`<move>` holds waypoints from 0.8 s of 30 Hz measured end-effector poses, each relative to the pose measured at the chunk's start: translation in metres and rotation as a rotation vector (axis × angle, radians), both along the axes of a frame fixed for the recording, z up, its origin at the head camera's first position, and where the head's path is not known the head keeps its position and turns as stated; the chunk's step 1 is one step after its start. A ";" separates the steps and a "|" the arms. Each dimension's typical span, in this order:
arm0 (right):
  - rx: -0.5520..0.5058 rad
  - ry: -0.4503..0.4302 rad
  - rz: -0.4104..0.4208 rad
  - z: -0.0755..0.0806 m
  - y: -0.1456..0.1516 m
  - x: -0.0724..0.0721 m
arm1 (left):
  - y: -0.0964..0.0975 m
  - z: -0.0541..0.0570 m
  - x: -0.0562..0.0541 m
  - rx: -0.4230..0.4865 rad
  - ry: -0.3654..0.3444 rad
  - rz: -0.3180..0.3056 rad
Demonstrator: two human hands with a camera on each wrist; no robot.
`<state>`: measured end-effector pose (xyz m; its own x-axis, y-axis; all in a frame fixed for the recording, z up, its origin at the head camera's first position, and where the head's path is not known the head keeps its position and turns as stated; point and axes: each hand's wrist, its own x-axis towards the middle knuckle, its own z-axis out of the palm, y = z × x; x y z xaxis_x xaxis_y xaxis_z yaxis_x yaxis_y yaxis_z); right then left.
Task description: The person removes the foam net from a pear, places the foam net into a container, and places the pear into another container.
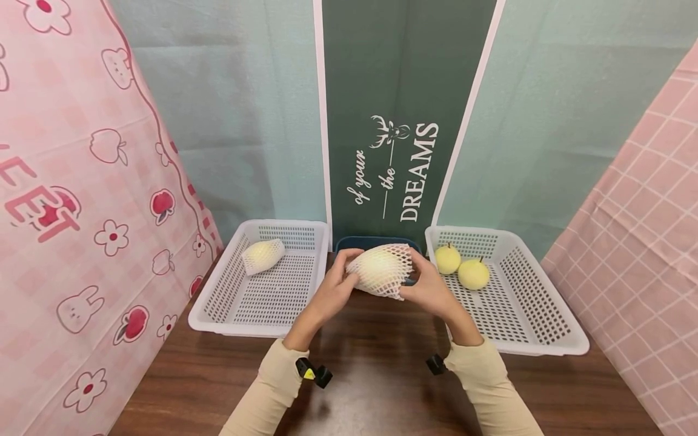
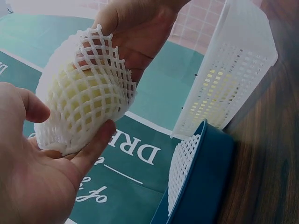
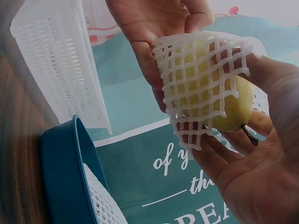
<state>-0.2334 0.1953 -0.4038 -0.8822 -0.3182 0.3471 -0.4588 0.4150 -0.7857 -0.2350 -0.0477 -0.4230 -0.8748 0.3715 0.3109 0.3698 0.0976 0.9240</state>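
Note:
A yellow pear [image 3: 240,102] sits inside a white foam fruit net [image 1: 382,269], held up in front of the chest between both hands. My left hand [image 1: 334,290] grips the gathered end, thumb on one side and fingers beneath. At the wide, open end, my right hand [image 1: 433,290] holds the net's edge between thumb and fingers. In the right wrist view the pear's dark stem [image 3: 250,135] points out of that opening, toward the right palm. Behind the hands stands a dark blue basin [image 2: 210,172] with more white foam netting [image 2: 182,168] inside.
On the left, a white plastic basket [image 1: 245,327] contains one netted pear [image 1: 263,255]. To the right, another white basket [image 1: 551,348] holds two bare pears [image 1: 473,274]. Both stand on a brown wooden table [image 1: 371,375], with printed curtains around it.

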 end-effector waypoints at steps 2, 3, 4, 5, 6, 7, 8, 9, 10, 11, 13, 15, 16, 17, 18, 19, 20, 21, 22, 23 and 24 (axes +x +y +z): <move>0.003 0.007 -0.021 -0.001 0.001 0.000 | 0.000 0.000 0.000 0.026 -0.013 0.013; 0.003 0.008 -0.030 -0.001 0.002 -0.001 | 0.000 0.000 -0.001 0.040 -0.017 0.018; 0.002 0.006 -0.037 -0.001 0.003 -0.001 | 0.001 -0.001 -0.001 0.054 -0.021 0.022; -0.003 0.004 -0.038 -0.001 0.003 -0.001 | 0.001 -0.001 -0.001 0.062 -0.021 0.027; -0.004 0.003 -0.044 -0.001 0.003 -0.001 | 0.001 -0.001 -0.002 0.068 -0.019 0.034; -0.005 0.003 -0.044 -0.001 0.003 -0.001 | 0.001 -0.001 -0.002 0.072 -0.017 0.041; -0.010 -0.001 -0.042 0.000 0.003 -0.001 | 0.001 -0.001 -0.002 0.074 -0.014 0.051; -0.015 -0.004 -0.042 0.000 0.003 -0.001 | 0.001 -0.001 -0.002 0.074 -0.009 0.064; -0.019 -0.005 -0.042 0.000 0.003 -0.001 | 0.001 0.000 -0.002 0.076 -0.004 0.074; -0.022 -0.005 -0.042 0.001 0.003 -0.001 | 0.001 0.000 -0.002 0.075 0.000 0.085; -0.028 -0.005 -0.045 0.001 0.003 -0.001 | 0.001 0.000 -0.002 0.072 0.009 0.109; -0.035 -0.007 -0.051 0.000 0.003 -0.002 | 0.001 0.000 -0.003 0.072 0.018 0.131; -0.035 -0.009 -0.054 0.000 0.004 -0.002 | 0.001 0.000 -0.004 0.072 0.022 0.141; -0.036 -0.009 -0.055 -0.001 0.004 -0.002 | 0.001 0.000 -0.004 0.074 0.025 0.148; -0.039 -0.009 -0.054 -0.001 0.004 -0.002 | 0.001 -0.001 -0.004 0.074 0.030 0.155; -0.039 -0.010 -0.054 -0.001 0.005 -0.002 | 0.001 -0.001 -0.005 0.078 0.033 0.160; -0.041 -0.011 -0.054 -0.001 0.005 -0.002 | 0.001 -0.001 -0.005 0.078 0.037 0.164; -0.043 -0.010 -0.051 -0.001 0.005 -0.001 | 0.001 -0.001 -0.005 0.081 0.040 0.168; -0.045 -0.012 -0.050 -0.001 0.005 -0.001 | 0.001 -0.001 -0.005 0.081 0.045 0.174; -0.049 -0.013 -0.049 0.000 0.005 -0.001 | 0.001 -0.001 -0.006 0.080 0.051 0.180; -0.053 -0.016 -0.049 -0.001 0.005 -0.001 | 0.001 -0.001 -0.006 0.075 0.059 0.189</move>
<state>-0.2343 0.2007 -0.4044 -0.9020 -0.2561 0.3476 -0.4258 0.3942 -0.8144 -0.2408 -0.0468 -0.4242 -0.9064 0.1758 0.3841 0.4049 0.1020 0.9087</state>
